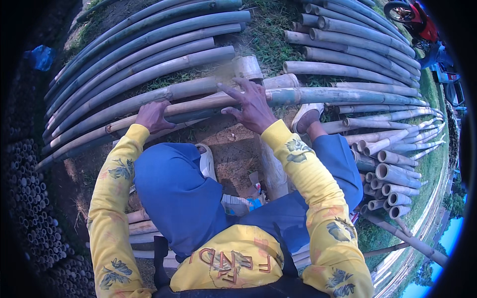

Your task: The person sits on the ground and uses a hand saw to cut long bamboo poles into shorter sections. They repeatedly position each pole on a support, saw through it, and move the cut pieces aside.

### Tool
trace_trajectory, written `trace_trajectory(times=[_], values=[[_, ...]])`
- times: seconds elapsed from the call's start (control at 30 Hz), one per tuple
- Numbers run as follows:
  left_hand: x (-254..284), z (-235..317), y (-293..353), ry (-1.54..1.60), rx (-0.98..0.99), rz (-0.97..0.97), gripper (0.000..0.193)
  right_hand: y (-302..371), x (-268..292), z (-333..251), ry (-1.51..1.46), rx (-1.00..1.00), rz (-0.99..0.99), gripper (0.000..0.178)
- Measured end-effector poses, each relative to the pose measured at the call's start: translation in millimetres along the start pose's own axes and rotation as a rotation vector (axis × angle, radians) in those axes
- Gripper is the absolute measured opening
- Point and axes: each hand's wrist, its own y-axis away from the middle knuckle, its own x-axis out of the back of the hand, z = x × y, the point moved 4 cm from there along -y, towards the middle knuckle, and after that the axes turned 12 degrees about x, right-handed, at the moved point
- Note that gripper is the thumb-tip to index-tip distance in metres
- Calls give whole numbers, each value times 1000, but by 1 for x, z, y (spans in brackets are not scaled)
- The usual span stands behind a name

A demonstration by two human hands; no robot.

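Observation:
A long bamboo pole [198, 104] lies across in front of me, over my knees' far side. My left hand [154, 115] is closed round it from above, with the thumb on the near side. Over the same pole farther right, my right hand [250, 105] has its fingers spread apart; whether its palm touches the pole is hidden. Beyond that hand a greenish pole length [348, 96] stretches right; I cannot tell if it is the same pole. A short pale bamboo stub [248, 68] stands just past my right fingers, with a dusty blur beside it.
Rows of bamboo poles [164, 42] lie at the far left, with more poles [362, 42] at the far right. A stack of cut poles [395, 174] shows its ends at right. A thick post [273, 171] stands between my legs. A red motorcycle [422, 22] is at the upper right.

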Motion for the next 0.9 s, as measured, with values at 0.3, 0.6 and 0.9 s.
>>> trace_trajectory(times=[0.3, 0.6, 0.9], values=[[-10, -13, -8, -33, -24, 53, 99, 314, 303, -26, 290, -732, 728, 31], [-16, -23, -22, -156, 160, -28, 103, 499, 75, -239, 107, -1202, 348, 34], [3, 0, -11, -102, 130, -29, 105, 527, 3, -239, -126, -1307, 276, 49]])
